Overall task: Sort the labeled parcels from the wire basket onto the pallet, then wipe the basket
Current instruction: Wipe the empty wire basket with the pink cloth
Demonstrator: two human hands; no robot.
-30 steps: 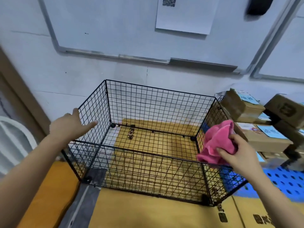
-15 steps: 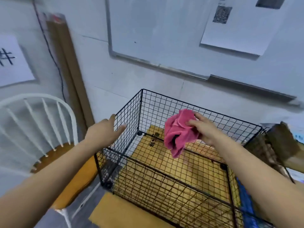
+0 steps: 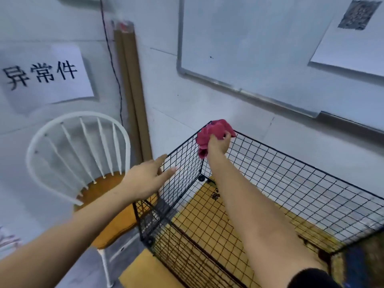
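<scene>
Hidden: lower right corner of the basket [image 3: 270, 175] blurs into a dark, unreadable patch; the cloth's [image 3: 209, 134] near side sits behind the fingers.
Right hand [image 3: 218, 144]: one, closed around the pink cloth, pressing it on the basket's far left top corner.
Left hand [image 3: 145, 179]: one, fingers spread flat, holding nothing, resting against the left wire wall below and nearer than the cloth.
Basket: one, no parcels inside, cardboard beneath.
Chair [image 3: 68, 163]: one, left of the hands.

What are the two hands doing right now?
Left hand: open, fingers spread against the basket side, holding nothing.
Right hand: closed on the cloth at the basket's far corner.
</scene>
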